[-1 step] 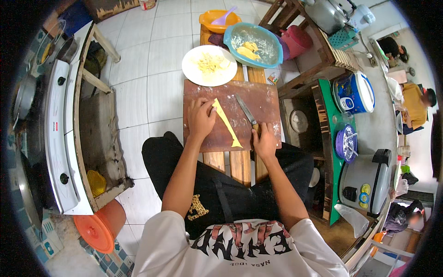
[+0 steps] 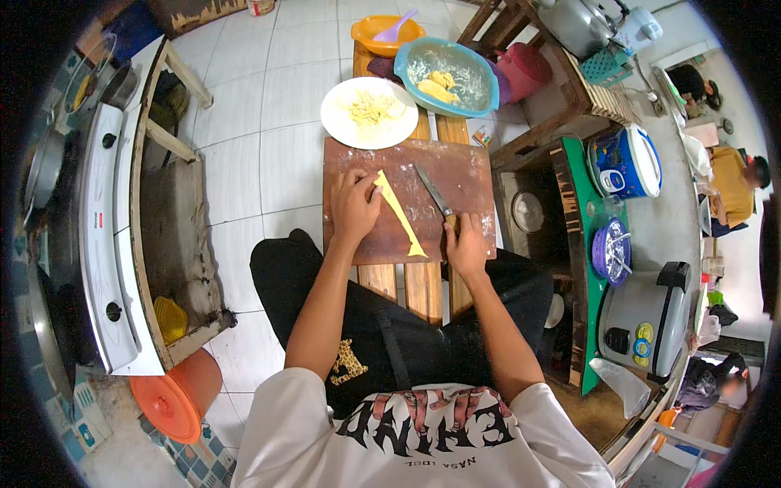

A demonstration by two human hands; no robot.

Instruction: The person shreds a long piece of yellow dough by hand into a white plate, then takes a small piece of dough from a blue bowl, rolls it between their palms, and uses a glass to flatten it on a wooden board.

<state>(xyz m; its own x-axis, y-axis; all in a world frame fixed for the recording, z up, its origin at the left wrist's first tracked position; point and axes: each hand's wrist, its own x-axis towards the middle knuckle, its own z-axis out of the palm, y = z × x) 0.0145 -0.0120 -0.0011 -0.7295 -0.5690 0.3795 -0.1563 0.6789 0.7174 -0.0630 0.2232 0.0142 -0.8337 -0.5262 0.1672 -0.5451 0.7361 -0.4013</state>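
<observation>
Yellow strip (image 2: 397, 213) lies flat on the brown cutting board (image 2: 464, 175), near the board's middle. Long axis runs from about 11 o'clock (wide end, under the fingertips) to 5 o'clock (thin tip, at the board's near edge).

Left hand (image 2: 355, 203): palm down, fingers spread narrow, fingertips pressing the wide upper end of the strip. Holds nothing; it pins.

Right hand (image 2: 465, 246): closed around the wooden handle of a kitchen knife (image 2: 434, 195). Blade points toward 11 o'clock, roughly parallel to the strip and just to its right, apart from it (contact of blade with board cannot be told at this size).

Relation of note: strip lies between the two hands, at 9–10 o'clock from the knife hand; its thin tip sits just beside that hand's knuckles. The left hand is nearer, already touching.

Edges and room: strip tip reaches the near board edge; bare board to the right of the blade, toward 3 o'clock. At 12 o'clock, touching or just past the far edge, a white plate (image 2: 340, 122) with pale yellow shreds; beyond it at 1 o'clock a blue oval basin (image 2: 480, 81) with yellow pieces. Board rests on a slatted wooden bench (image 2: 407, 285).
</observation>
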